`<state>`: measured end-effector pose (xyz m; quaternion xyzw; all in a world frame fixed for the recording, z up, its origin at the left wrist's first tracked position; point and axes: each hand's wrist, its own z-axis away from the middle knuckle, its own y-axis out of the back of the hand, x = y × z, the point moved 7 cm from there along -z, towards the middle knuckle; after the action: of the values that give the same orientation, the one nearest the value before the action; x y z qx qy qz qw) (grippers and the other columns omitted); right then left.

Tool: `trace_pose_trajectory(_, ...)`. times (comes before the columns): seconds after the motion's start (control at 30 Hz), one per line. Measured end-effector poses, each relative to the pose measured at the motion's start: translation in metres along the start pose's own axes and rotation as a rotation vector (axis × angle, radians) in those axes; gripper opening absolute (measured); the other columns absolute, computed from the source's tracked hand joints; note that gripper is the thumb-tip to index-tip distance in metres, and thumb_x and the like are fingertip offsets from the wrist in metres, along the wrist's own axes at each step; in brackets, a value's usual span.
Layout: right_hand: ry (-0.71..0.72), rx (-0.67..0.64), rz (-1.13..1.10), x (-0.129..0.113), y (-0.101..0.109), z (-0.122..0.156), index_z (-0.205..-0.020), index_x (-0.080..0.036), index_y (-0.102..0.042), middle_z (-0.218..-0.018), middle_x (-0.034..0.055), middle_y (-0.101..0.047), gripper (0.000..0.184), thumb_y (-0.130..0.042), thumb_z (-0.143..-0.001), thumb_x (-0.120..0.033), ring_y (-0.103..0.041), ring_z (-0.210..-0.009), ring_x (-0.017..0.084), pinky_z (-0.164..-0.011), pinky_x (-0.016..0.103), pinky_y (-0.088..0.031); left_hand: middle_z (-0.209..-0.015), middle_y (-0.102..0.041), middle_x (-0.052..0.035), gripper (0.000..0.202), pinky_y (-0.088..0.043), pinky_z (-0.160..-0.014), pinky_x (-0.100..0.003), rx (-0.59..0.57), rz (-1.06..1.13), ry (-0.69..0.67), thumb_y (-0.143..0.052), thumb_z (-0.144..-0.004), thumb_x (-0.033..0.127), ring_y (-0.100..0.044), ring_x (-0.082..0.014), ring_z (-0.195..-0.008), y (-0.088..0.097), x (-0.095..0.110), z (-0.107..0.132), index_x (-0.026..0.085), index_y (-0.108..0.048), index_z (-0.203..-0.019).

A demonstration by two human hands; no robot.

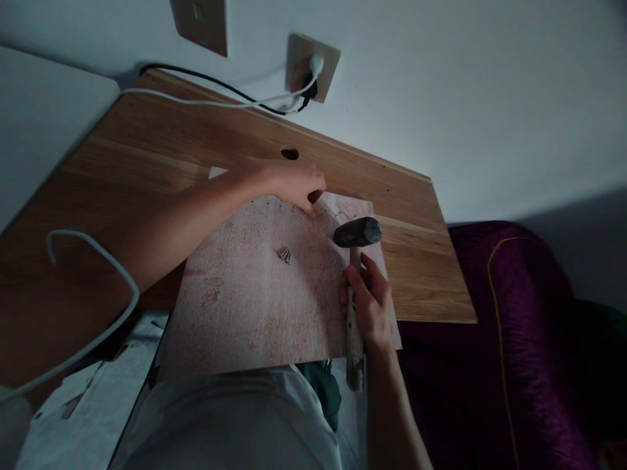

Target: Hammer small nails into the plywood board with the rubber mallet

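A hammer point(355, 313) with a dark, blocky head and a worn wooden handle is in my right hand point(372, 297), its fingers wrapped around the upper handle. The head hovers over the right part of a pale, reddish-grained board point(235, 300). My left hand point(296, 186) is at the board's far edge, thumb and forefinger curled together in a pinch. Whatever is between the fingertips is too small to make out. Several loose nails point(285, 255) lie in a little heap mid-board. A row of small dark dots and a zigzag line mark the board near its far edge.
Beneath the board is a wooden desktop point(431, 281) with a cable hole point(290, 154). Black and white cables run to a wall socket point(316, 68). A white cable point(105, 258) loops by my left forearm. Purple fabric point(533, 339) covers something on the right.
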<state>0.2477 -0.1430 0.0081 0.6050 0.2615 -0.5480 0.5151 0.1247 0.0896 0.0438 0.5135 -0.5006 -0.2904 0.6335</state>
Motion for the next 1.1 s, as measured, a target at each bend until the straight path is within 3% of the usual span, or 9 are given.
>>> trace_pose_trajectory(0.07,0.004,0.001,-0.001,-0.001,0.000,0.000,-0.117,-0.022,-0.066,-0.058,-0.0079,-0.054,0.035,-0.067,-0.097,-0.051,-0.046,-0.042,0.012,-0.039,0.027,-0.039,-0.075,-0.077,-0.0043,0.034,-0.049,-0.083,-0.042,-0.024,-0.037,0.038,-0.066,-0.076,0.047,-0.064,-0.0245,-0.078,-0.001,0.000,0.000,0.027,-0.086,-0.094)
trace_pose_trajectory(0.2,-0.002,0.005,0.000,-0.002,-0.001,0.000,-0.115,-0.023,-0.066,-0.059,-0.0081,-0.054,0.035,-0.068,-0.096,-0.052,-0.046,-0.041,0.012,-0.038,0.027,-0.038,-0.081,-0.080,-0.0020,0.031,-0.047,-0.083,-0.040,-0.068,-0.058,0.045,-0.065,-0.078,0.042,-0.064,-0.0241,-0.083,-0.001,0.007,0.001,0.032,-0.086,-0.098)
trace_pose_trajectory(0.37,-0.002,0.004,-0.009,-0.002,-0.001,0.000,-0.113,-0.023,-0.067,-0.059,-0.0076,-0.055,0.032,-0.069,-0.096,-0.049,-0.046,-0.042,0.011,-0.039,0.027,-0.039,-0.084,-0.080,-0.0064,0.030,-0.047,-0.080,-0.039,-0.080,-0.067,0.047,-0.065,-0.080,0.031,-0.064,-0.0235,-0.081,-0.001,0.010,0.002,0.023,-0.086,-0.099)
trace_pose_trajectory(0.5,0.002,0.001,-0.024,-0.012,-0.003,-0.001,-0.117,-0.021,-0.068,-0.058,-0.0081,-0.054,0.034,-0.070,-0.095,-0.047,-0.047,-0.041,0.011,-0.038,0.026,-0.039,-0.087,-0.081,-0.0019,0.030,-0.049,-0.085,-0.037,-0.065,0.000,0.040,-0.075,-0.079,0.044,-0.065,-0.0227,-0.086,0.004,0.002,0.004,0.030,-0.084,-0.104)
trace_pose_trajectory(0.67,0.070,0.005,-0.087,-0.043,-0.018,-0.012,-0.117,-0.019,-0.068,-0.066,-0.0079,-0.058,0.037,-0.073,-0.091,-0.045,-0.047,-0.039,0.007,-0.034,0.023,-0.035,-0.092,-0.081,-0.0079,0.056,-0.049,-0.084,-0.037,-0.061,-0.010,0.124,-0.076,-0.078,0.059,-0.067,-0.0228,-0.086,0.017,-0.022,0.011,0.017,-0.083,-0.114)
trace_pose_trajectory(0.87,0.164,-0.061,-0.007,-0.063,-0.045,-0.030,-0.133,-0.019,-0.065,-0.070,-0.0073,-0.060,0.043,-0.066,-0.097,-0.042,-0.050,-0.041,0.007,-0.037,0.022,-0.038,-0.097,-0.082,-0.0038,0.061,-0.045,-0.098,-0.042,-0.064,0.153,0.216,-0.074,-0.077,0.060,-0.066,-0.0268,-0.105,0.019,-0.040,0.017,0.025,-0.080,-0.127)
trace_pose_trajectory(0.97,0.136,-0.115,0.062,-0.060,-0.052,-0.033,-0.133,-0.018,-0.068,-0.075,-0.0043,-0.065,0.043,-0.066,-0.098,-0.043,-0.052,-0.043,0.007,-0.037,0.022,-0.040,-0.092,-0.082,0.0002,0.052,-0.046,-0.098,-0.042,-0.042,0.170,0.203,-0.074,-0.073,0.056,-0.066,-0.0273,-0.105,0.019,-0.041,0.016,0.033,-0.083,-0.118)
trace_pose_trajectory(1.1,0.156,-0.011,0.001,-0.062,-0.045,-0.033,-0.135,-0.018,-0.064,-0.075,-0.0055,-0.063,0.044,-0.066,-0.098,-0.042,-0.050,-0.041,0.007,-0.035,0.022,-0.040,-0.083,-0.081,0.0042,0.040,-0.047,-0.096,-0.042,0.008,0.214,0.171,-0.076,-0.067,0.049,-0.067,-0.0291,-0.107,0.022,-0.039,0.013,0.043,-0.085,-0.106)
